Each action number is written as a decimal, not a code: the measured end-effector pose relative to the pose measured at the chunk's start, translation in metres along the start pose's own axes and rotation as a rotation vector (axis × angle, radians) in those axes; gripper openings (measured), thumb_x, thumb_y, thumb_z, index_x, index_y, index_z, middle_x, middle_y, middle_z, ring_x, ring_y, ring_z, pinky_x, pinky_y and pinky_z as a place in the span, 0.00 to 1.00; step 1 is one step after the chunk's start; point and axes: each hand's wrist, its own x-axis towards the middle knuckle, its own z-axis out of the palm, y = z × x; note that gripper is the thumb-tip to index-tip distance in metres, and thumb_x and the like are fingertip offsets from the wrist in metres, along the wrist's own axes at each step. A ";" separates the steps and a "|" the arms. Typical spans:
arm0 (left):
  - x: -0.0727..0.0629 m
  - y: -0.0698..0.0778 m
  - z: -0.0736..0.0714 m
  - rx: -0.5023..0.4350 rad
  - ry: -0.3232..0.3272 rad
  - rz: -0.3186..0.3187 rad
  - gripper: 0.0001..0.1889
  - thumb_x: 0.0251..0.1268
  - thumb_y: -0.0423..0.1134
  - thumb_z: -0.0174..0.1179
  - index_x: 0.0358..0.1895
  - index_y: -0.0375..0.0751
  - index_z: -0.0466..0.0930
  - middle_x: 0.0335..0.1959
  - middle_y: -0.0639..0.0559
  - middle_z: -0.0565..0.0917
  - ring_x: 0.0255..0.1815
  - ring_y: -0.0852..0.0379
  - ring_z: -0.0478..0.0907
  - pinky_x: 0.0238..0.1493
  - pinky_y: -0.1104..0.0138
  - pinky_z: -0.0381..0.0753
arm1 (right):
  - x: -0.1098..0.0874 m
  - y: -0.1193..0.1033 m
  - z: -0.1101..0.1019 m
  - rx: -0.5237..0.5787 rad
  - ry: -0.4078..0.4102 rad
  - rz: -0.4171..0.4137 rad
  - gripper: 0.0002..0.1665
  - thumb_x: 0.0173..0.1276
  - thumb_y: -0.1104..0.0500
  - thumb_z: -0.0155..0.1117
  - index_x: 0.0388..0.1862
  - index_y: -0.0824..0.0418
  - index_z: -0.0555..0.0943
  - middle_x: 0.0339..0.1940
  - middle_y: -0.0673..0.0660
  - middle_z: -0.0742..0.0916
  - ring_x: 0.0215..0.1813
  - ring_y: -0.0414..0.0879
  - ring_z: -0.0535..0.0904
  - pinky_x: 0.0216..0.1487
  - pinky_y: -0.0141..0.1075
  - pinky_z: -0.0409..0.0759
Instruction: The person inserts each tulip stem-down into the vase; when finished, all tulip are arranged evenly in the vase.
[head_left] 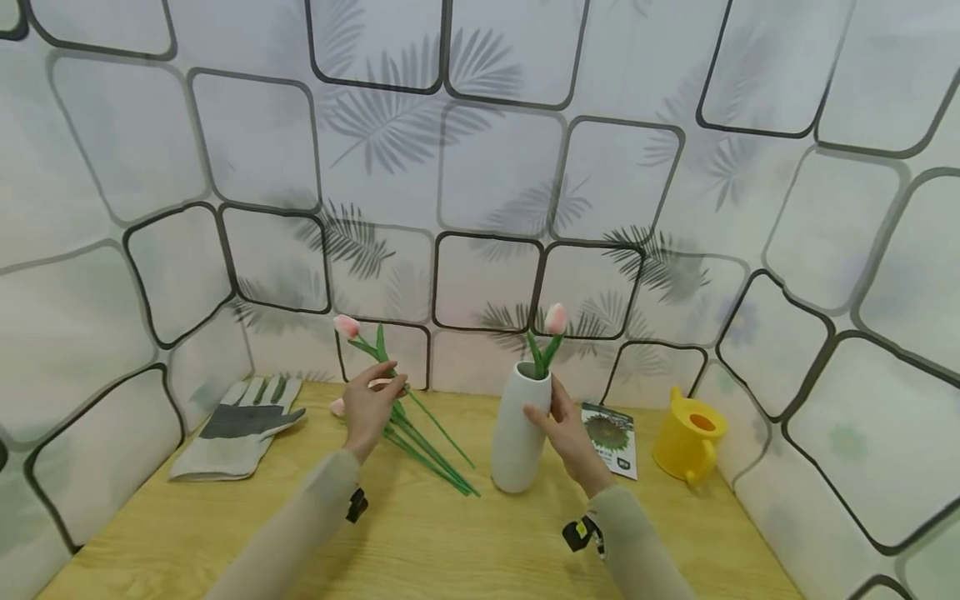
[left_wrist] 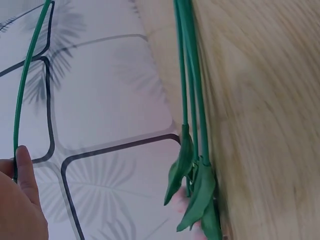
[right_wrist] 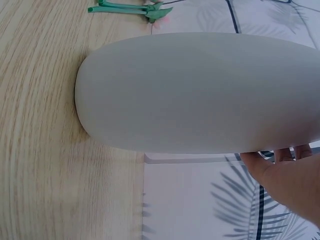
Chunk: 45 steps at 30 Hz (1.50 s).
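Observation:
My left hand [head_left: 367,410] pinches the green stem of a pink artificial tulip [head_left: 347,327], lifted at a slant above the table. In the left wrist view, thumb and finger meet on that thin stem [left_wrist: 24,85]. Below the hand lie several more tulips [head_left: 427,454], their stems side by side and their pink blooms partly hidden. A tall white vase [head_left: 517,437] stands upright with one pink tulip [head_left: 556,319] in it. My right hand [head_left: 567,435] grips the vase's right side near the top, the fingers partly behind it; the right wrist view shows the hand [right_wrist: 287,175] against the wall.
Grey and white work gloves [head_left: 238,429] lie at the table's left. Right of the vase are a seed packet [head_left: 611,440] with a flower picture and a yellow watering can [head_left: 686,437]. A patterned curtain [head_left: 390,275] borders the wooden table [head_left: 450,550] behind and on both sides.

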 end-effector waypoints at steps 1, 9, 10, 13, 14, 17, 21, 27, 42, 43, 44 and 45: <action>0.000 0.001 0.002 -0.011 -0.005 0.013 0.18 0.62 0.32 0.67 0.55 0.33 0.81 0.43 0.37 0.79 0.32 0.57 0.86 0.38 0.66 0.87 | 0.000 0.000 0.000 0.000 0.002 -0.001 0.50 0.72 0.51 0.62 0.82 0.48 0.43 0.81 0.59 0.56 0.81 0.57 0.48 0.76 0.61 0.51; 0.003 0.013 0.011 -0.030 0.006 0.093 0.19 0.61 0.35 0.68 0.56 0.39 0.81 0.45 0.45 0.80 0.30 0.61 0.86 0.36 0.68 0.87 | 0.000 0.001 0.001 0.003 0.002 -0.006 0.50 0.72 0.51 0.63 0.82 0.48 0.44 0.80 0.59 0.58 0.81 0.57 0.49 0.76 0.61 0.51; 0.004 0.015 0.012 -0.034 0.002 0.103 0.19 0.61 0.36 0.68 0.56 0.39 0.81 0.45 0.46 0.80 0.30 0.61 0.86 0.36 0.68 0.87 | 0.000 0.001 0.002 0.001 0.001 -0.009 0.50 0.72 0.51 0.62 0.82 0.48 0.44 0.80 0.59 0.58 0.81 0.57 0.50 0.76 0.61 0.51; 0.007 0.023 0.016 -0.047 -0.004 0.137 0.19 0.61 0.35 0.69 0.55 0.38 0.81 0.44 0.44 0.80 0.30 0.61 0.86 0.37 0.68 0.87 | -0.001 0.001 0.001 -0.001 -0.002 -0.013 0.50 0.72 0.51 0.62 0.82 0.47 0.43 0.80 0.59 0.58 0.80 0.57 0.51 0.76 0.61 0.52; 0.008 0.026 0.018 -0.050 0.002 0.151 0.19 0.61 0.35 0.69 0.55 0.38 0.81 0.44 0.42 0.79 0.30 0.61 0.86 0.35 0.69 0.86 | -0.001 0.001 0.001 -0.001 -0.003 -0.015 0.49 0.72 0.51 0.62 0.82 0.47 0.43 0.80 0.59 0.58 0.80 0.57 0.51 0.76 0.61 0.53; 0.013 0.037 0.022 -0.054 0.032 0.178 0.18 0.61 0.34 0.68 0.54 0.38 0.82 0.45 0.38 0.79 0.30 0.62 0.85 0.34 0.70 0.86 | -0.001 0.002 0.001 0.001 -0.012 -0.019 0.50 0.72 0.52 0.62 0.82 0.47 0.43 0.80 0.59 0.58 0.80 0.57 0.51 0.76 0.62 0.53; 0.020 0.048 0.028 -0.064 0.083 0.174 0.20 0.60 0.35 0.70 0.55 0.40 0.81 0.48 0.42 0.79 0.30 0.64 0.84 0.34 0.71 0.85 | -0.001 0.002 0.002 0.002 -0.021 -0.021 0.50 0.72 0.51 0.62 0.82 0.47 0.42 0.81 0.59 0.57 0.81 0.57 0.50 0.76 0.61 0.52; 0.028 0.060 0.037 -0.087 0.156 0.195 0.23 0.58 0.35 0.71 0.59 0.40 0.79 0.51 0.48 0.80 0.32 0.64 0.84 0.34 0.73 0.83 | 0.000 0.001 0.002 0.000 -0.021 -0.011 0.50 0.72 0.50 0.62 0.82 0.46 0.42 0.81 0.58 0.56 0.81 0.57 0.49 0.76 0.62 0.51; 0.039 0.075 0.062 -0.156 0.291 0.206 0.28 0.58 0.35 0.70 0.64 0.39 0.76 0.60 0.40 0.76 0.33 0.66 0.81 0.32 0.77 0.81 | -0.001 0.000 -0.001 -0.015 -0.013 -0.003 0.51 0.72 0.48 0.61 0.82 0.46 0.41 0.81 0.59 0.55 0.81 0.57 0.47 0.76 0.62 0.51; 0.040 0.076 0.063 -0.153 0.297 0.211 0.28 0.58 0.35 0.71 0.63 0.39 0.76 0.60 0.40 0.76 0.32 0.67 0.81 0.32 0.77 0.81 | -0.001 0.000 0.000 -0.015 -0.013 -0.004 0.51 0.72 0.48 0.61 0.82 0.46 0.41 0.81 0.59 0.55 0.81 0.57 0.47 0.76 0.62 0.51; 0.041 0.078 0.064 -0.156 0.298 0.215 0.28 0.58 0.34 0.71 0.63 0.38 0.76 0.59 0.39 0.76 0.31 0.68 0.81 0.31 0.78 0.80 | -0.001 0.000 0.000 -0.014 -0.011 -0.004 0.51 0.72 0.48 0.61 0.82 0.46 0.41 0.81 0.59 0.55 0.81 0.57 0.48 0.76 0.62 0.51; 0.042 0.079 0.065 -0.158 0.297 0.219 0.28 0.58 0.34 0.71 0.63 0.37 0.76 0.59 0.39 0.77 0.30 0.68 0.81 0.31 0.78 0.80 | 0.000 0.001 0.000 -0.013 -0.010 -0.003 0.51 0.72 0.48 0.62 0.82 0.46 0.41 0.81 0.59 0.56 0.81 0.57 0.48 0.76 0.62 0.51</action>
